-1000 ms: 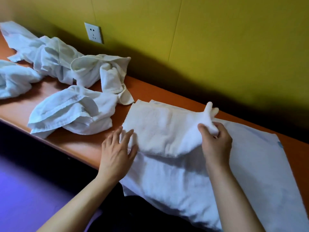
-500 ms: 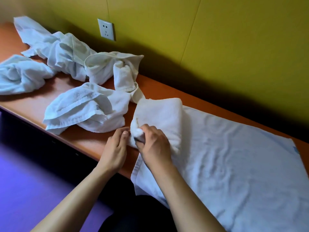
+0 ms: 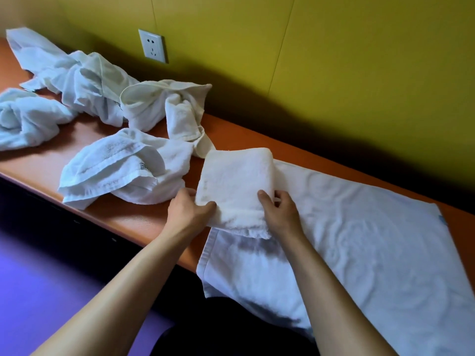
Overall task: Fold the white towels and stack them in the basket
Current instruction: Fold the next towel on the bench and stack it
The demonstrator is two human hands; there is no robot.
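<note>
With the left hand (image 3: 189, 213) and right hand (image 3: 279, 214) gripping opposite near corners of the folded towel (image 3: 235, 182) lying on the spread towel (image 3: 359, 240), align edges squarely and lift evenly.

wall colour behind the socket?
Yellow-green wall, seen in the head view.

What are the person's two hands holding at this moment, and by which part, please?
Both hands grip the folded white towel at its near edge: the left hand at the left corner, the right hand at the right.
</note>
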